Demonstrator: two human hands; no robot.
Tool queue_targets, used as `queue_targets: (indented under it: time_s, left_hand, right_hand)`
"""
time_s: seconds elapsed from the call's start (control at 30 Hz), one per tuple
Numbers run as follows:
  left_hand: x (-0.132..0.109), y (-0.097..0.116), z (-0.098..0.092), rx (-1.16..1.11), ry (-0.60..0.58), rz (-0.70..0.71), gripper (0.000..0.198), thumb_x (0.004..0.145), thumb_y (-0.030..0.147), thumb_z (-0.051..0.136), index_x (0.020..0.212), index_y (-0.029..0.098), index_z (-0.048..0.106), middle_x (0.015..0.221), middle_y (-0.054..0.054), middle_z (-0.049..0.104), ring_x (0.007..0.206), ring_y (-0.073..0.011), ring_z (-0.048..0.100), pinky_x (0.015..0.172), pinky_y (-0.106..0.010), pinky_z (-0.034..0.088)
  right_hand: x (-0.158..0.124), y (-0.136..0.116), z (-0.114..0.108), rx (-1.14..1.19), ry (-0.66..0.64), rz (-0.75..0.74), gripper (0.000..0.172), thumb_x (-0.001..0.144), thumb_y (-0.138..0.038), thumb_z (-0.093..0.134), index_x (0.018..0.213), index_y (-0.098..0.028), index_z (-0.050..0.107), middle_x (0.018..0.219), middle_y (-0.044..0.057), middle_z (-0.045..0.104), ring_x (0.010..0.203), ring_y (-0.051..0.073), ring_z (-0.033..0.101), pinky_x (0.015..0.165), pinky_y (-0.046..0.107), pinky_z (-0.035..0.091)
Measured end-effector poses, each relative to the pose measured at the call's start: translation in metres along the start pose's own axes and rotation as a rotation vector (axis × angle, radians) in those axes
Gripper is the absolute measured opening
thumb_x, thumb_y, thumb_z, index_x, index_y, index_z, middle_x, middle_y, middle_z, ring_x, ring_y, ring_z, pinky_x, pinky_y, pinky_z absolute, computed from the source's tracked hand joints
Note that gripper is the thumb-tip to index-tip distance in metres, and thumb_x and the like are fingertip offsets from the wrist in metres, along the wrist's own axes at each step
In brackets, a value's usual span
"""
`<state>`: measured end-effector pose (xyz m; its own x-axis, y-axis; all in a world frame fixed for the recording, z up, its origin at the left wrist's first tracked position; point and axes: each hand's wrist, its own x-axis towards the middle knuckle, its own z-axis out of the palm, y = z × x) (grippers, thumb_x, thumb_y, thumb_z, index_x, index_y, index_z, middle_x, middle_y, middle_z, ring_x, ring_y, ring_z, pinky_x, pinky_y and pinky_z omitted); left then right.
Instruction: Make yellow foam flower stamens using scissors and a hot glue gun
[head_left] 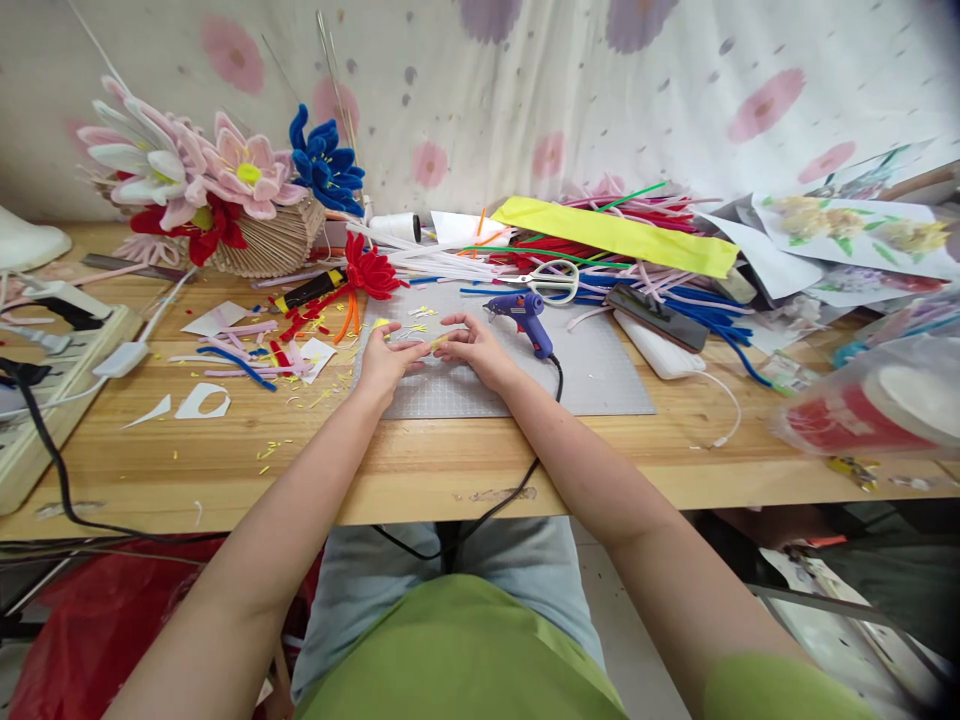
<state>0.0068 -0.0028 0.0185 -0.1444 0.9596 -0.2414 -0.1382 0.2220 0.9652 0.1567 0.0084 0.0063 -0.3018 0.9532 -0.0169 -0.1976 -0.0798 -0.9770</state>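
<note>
Your left hand (388, 362) and right hand (474, 350) meet over grey gridded cutting mat (600, 372), fingers curled, fingertips of both pinching small yellow strip (437, 343) held between them just above mat. Just beside right hand: blue plastic glue gun (525, 314); white-handled scissors (553, 281) behind.

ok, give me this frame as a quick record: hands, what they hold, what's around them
left hand: on grey mat, fingertips pinching one end of small yellow piece
right hand: pinching the other end
grip: both shut on the piece
nearest: purple glue gun, lying on the mat just right of the right hand
behind: scissors, red flower, pipe cleaners
far left: basket of flowers
surface: wooden table
</note>
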Motion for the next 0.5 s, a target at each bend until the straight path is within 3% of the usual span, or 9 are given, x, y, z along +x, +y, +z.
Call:
queue_targets:
  time_s: [0.17,0.33,0.5]
  left_hand:
    - [0.0015,-0.0009,-0.0001,-0.018,0.023,0.007,0.063,0.052,0.01,0.079,0.104,0.018,0.042,0.073,0.0,0.063,0.066,-0.0142,0.065,0.068,-0.032,0.054]
    - [0.0024,-0.0021,0.0012,-0.056,0.034,0.021,0.059,0.053,0.008,0.078,0.099,0.017,0.042,0.069,0.002,0.063,0.061,-0.0116,0.063,0.066,-0.03,0.054]
    - [0.0016,-0.0012,0.0005,-0.053,-0.008,0.026,0.058,0.056,0.01,0.077,0.103,0.017,0.044,0.072,0.0,0.065,0.064,-0.0119,0.064,0.068,-0.03,0.054]
  right_hand:
    - [0.0,0.0004,-0.0003,0.024,0.004,0.004,0.04,0.061,-0.025,0.065,0.096,-0.021,0.046,0.071,-0.005,0.064,0.066,0.01,0.063,0.064,0.024,0.047]
    - [0.002,0.0023,0.0021,-0.002,-0.028,-0.015,0.046,0.058,-0.026,0.07,0.096,-0.021,0.045,0.068,-0.006,0.062,0.066,0.01,0.061,0.066,0.024,0.047]
    - [0.0039,0.0035,0.0038,-0.062,0.041,-0.028,0.044,0.057,-0.028,0.072,0.091,-0.02,0.045,0.061,-0.009,0.058,0.06,0.008,0.057,0.062,0.023,0.044]
